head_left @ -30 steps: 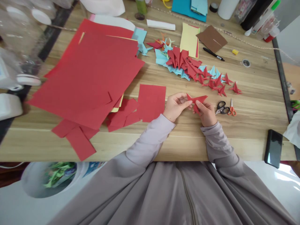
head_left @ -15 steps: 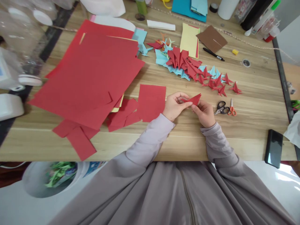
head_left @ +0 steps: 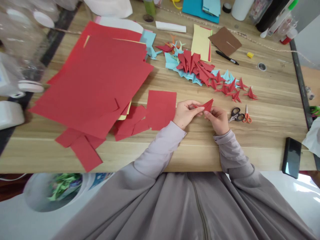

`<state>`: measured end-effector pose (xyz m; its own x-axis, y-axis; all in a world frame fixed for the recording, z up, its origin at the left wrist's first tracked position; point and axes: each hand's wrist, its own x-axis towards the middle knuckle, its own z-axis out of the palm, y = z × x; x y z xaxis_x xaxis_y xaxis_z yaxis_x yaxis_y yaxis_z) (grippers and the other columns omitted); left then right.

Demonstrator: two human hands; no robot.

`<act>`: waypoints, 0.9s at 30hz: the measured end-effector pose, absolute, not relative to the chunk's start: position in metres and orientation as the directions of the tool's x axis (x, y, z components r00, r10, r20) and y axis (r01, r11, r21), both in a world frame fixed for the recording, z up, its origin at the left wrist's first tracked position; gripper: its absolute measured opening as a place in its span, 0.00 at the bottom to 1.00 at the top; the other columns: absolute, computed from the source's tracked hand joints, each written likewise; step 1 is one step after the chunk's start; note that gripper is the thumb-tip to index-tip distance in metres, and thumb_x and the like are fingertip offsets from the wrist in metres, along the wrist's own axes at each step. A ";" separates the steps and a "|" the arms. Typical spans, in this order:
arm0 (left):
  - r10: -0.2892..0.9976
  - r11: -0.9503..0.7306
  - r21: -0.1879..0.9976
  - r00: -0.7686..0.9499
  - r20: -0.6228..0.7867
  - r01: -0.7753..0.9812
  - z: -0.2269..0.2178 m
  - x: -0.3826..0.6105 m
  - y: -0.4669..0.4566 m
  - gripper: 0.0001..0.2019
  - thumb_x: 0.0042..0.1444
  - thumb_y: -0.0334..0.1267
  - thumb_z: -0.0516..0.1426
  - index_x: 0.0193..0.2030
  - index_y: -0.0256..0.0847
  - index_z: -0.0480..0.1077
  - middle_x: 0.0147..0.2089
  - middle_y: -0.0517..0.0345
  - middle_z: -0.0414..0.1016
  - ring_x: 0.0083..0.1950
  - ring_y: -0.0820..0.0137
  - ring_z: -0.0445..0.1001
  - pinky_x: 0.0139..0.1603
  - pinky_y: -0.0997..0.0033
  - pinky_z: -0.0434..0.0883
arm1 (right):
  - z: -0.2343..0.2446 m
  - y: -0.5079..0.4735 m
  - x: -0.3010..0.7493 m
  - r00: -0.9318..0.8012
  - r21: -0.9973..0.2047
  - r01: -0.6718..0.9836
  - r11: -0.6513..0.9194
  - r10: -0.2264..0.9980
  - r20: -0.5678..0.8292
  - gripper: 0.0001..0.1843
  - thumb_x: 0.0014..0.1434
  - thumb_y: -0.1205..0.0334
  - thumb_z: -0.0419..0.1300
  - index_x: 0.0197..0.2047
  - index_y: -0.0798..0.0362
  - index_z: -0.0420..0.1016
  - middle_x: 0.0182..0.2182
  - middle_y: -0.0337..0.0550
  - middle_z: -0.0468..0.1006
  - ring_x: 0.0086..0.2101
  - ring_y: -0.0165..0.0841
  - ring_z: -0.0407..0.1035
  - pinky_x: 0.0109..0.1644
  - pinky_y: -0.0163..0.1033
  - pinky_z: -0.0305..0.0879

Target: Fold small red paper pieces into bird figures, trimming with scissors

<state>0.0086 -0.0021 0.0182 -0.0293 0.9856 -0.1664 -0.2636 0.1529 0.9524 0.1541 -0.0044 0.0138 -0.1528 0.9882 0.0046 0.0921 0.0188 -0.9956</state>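
Both my hands pinch one small folded red paper piece (head_left: 207, 105) just above the wooden table (head_left: 270, 110). My left hand (head_left: 185, 114) grips its left tip with fingers closed. From the right, my right hand (head_left: 218, 119) holds its lower edge, fingers curled. A red paper square (head_left: 161, 109) lies flat just left of my left hand. Two small pairs of scissors (head_left: 240, 115) lie right of my right hand.
A pile of large red sheets (head_left: 95, 80) and red offcuts (head_left: 82, 148) covers the left. Several folded red and blue paper figures (head_left: 207, 75) lie in a row behind my hands. A black phone (head_left: 291, 157) lies at the front right edge. A pen (head_left: 227, 57), yellow and brown paper sit further back.
The red piece has gone from a spread, winged shape to a narrower folded triangle between my fingers. My hands have stayed in the same place.
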 end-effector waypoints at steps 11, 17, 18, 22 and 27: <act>0.986 0.155 0.961 -0.021 -0.163 -0.227 0.019 0.007 -0.002 0.13 0.38 0.41 0.68 0.28 0.34 0.75 0.20 0.59 0.75 0.21 0.73 0.73 0.27 0.72 0.73 | 0.013 -0.005 0.154 -0.147 -0.997 0.069 0.029 0.989 0.018 0.18 0.48 0.46 0.66 0.29 0.53 0.72 0.19 0.36 0.74 0.19 0.26 0.65 0.23 0.33 0.62; 0.981 0.183 0.938 -0.009 -0.194 -0.295 0.015 0.008 -0.001 0.17 0.41 0.47 0.67 0.30 0.33 0.74 0.22 0.58 0.75 0.22 0.72 0.74 0.26 0.71 0.74 | 0.014 -0.004 0.153 -0.112 -0.999 0.033 -0.034 0.993 -0.037 0.20 0.45 0.45 0.68 0.25 0.54 0.70 0.17 0.36 0.74 0.18 0.24 0.63 0.20 0.31 0.60; 0.982 0.179 0.941 -0.008 -0.189 -0.288 0.014 0.008 -0.001 0.17 0.43 0.48 0.66 0.31 0.33 0.75 0.23 0.57 0.75 0.22 0.71 0.75 0.27 0.70 0.75 | 0.015 -0.004 0.152 -0.103 -0.999 0.028 -0.046 0.994 -0.049 0.20 0.44 0.45 0.68 0.26 0.54 0.71 0.18 0.37 0.75 0.18 0.25 0.65 0.19 0.31 0.60; 0.998 0.056 0.965 -0.023 -0.064 -0.255 0.009 0.007 0.001 0.19 0.46 0.45 0.65 0.42 0.36 0.75 0.38 0.50 0.79 0.35 0.68 0.78 0.37 0.66 0.76 | 0.016 -0.003 0.152 -0.075 -0.997 0.011 -0.079 0.994 -0.080 0.19 0.42 0.47 0.70 0.29 0.54 0.75 0.23 0.41 0.79 0.23 0.29 0.71 0.20 0.32 0.63; 0.990 -0.089 0.979 0.089 0.107 -0.186 0.006 0.003 0.001 0.18 0.49 0.37 0.62 0.49 0.44 0.74 0.57 0.50 0.70 0.49 0.66 0.74 0.44 0.66 0.75 | 0.016 -0.003 0.152 -0.073 -0.995 0.019 -0.094 0.993 -0.095 0.19 0.42 0.48 0.70 0.29 0.54 0.74 0.22 0.39 0.78 0.22 0.28 0.70 0.20 0.31 0.64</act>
